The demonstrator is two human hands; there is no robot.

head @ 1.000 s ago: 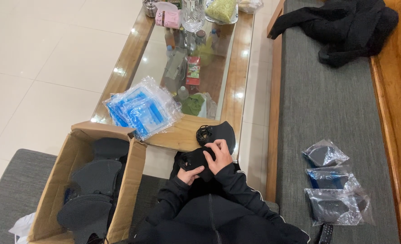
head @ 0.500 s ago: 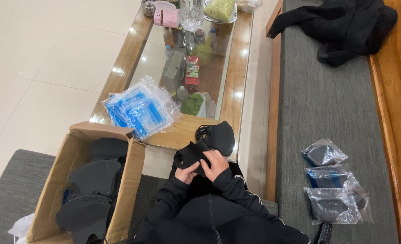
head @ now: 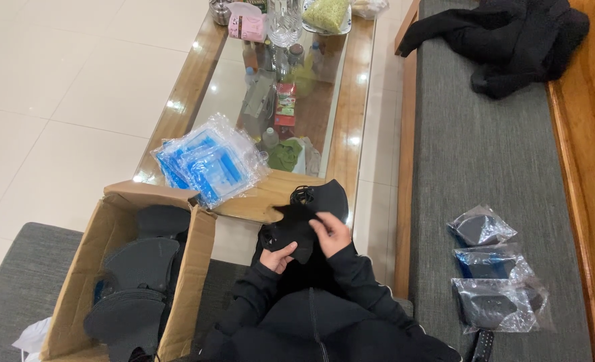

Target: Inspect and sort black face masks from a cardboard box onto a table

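Black mask — both hands' fingers

**Lighting and image quality: head view**

Indoor light, warm, moderately bright. Source appears overhead: small hot glare spots on the glossy wooden rim of the surface and on its glass top. Pale floor tiles lit evenly, soft sheen, no hard shadows. Plastic bags throw specular highlights; the sealed packets on the grey cushion glint too. Black fabric held by the left hand and right hand reads as near-solid black, detail crushed. Inside of the cardboard box is shadowed. Wide-angle lens: straight edges lean outward toward the frame borders. Focus acceptable, slight softness at far end.
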